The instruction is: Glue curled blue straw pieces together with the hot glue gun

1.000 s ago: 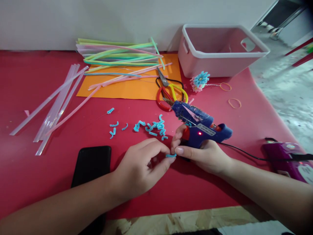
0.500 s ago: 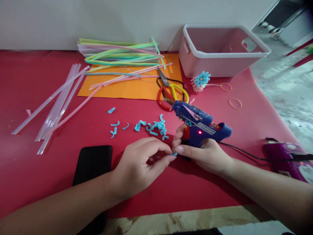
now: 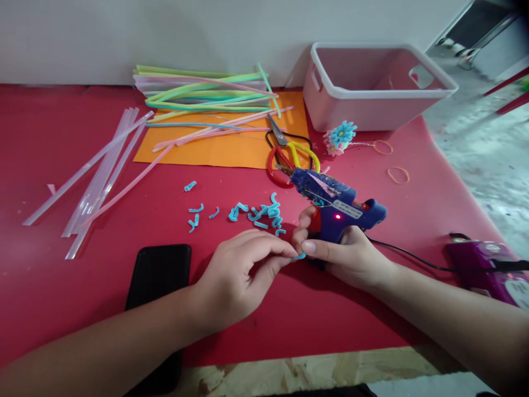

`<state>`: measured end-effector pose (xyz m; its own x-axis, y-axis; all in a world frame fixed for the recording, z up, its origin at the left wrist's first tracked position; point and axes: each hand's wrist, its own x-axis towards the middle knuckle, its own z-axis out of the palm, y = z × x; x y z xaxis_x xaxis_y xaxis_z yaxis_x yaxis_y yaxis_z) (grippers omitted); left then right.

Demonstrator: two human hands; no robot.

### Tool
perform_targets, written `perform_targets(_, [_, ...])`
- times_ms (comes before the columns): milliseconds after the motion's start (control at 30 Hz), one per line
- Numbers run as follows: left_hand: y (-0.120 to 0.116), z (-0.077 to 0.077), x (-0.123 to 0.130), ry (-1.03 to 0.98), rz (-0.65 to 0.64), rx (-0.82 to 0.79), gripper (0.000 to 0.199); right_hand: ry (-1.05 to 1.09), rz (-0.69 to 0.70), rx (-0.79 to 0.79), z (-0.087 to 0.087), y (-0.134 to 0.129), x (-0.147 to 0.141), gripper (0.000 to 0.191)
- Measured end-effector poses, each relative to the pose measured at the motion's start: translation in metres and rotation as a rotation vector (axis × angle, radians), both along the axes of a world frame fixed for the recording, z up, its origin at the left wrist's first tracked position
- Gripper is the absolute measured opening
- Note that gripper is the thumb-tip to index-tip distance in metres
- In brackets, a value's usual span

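My left hand pinches a short blue piece of pipe cleaner between thumb and fingertips. The thumb of my right hand touches the other end of that piece. The same right hand is wrapped round the handle of a blue hot glue gun, whose red light is on and whose nozzle points up and left. Beyond my hands lies a loose heap of short blue pipe cleaner pieces, with several more scattered to the left.
Scissors and long pipe cleaners lie on an orange sheet. Clear glue sticks are at left, a black phone beside my left arm. A pink bin, a pipe cleaner flower and a purple box stand right.
The blue piece has shifted slightly right and up between my fingers. My right hand has tilted the glue gun a little, its rear end moving left. Both hands keep their holds.
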<state>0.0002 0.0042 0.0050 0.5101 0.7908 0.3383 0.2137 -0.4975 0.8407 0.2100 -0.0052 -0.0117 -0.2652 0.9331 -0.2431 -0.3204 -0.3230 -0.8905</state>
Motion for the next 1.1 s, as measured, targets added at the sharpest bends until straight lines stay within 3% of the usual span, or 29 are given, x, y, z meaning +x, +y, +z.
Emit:
perform_targets(233, [-0.001, 0.001, 0.0, 0.025, 0.003, -0.186, 0.007, -0.008, -0.011, 0.006, 0.001, 0.0, 0.001, 0.038])
perform_targets(667, [0.004, -0.001, 0.0, -0.008, -0.027, -0.057, 0.012, 0.103, 0.135, -0.022, 0.0, -0.002, 0.001, 0.035])
perform_targets(833, [0.002, -0.003, 0.0, 0.05, 0.015, -0.151, 0.009, 0.021, 0.056, 0.045, -0.002, -0.006, 0.001, 0.03])
perform_targets(933, [0.002, -0.001, 0.003, 0.053, 0.031, -0.217, 0.008, -0.072, -0.014, 0.167, -0.006, -0.007, 0.006, 0.021])
perform_targets(1100, [0.016, 0.023, -0.012, 0.089, 0.2, -0.196, 0.008, -0.221, -0.103, 0.323, -0.016, -0.004, 0.014, 0.012])
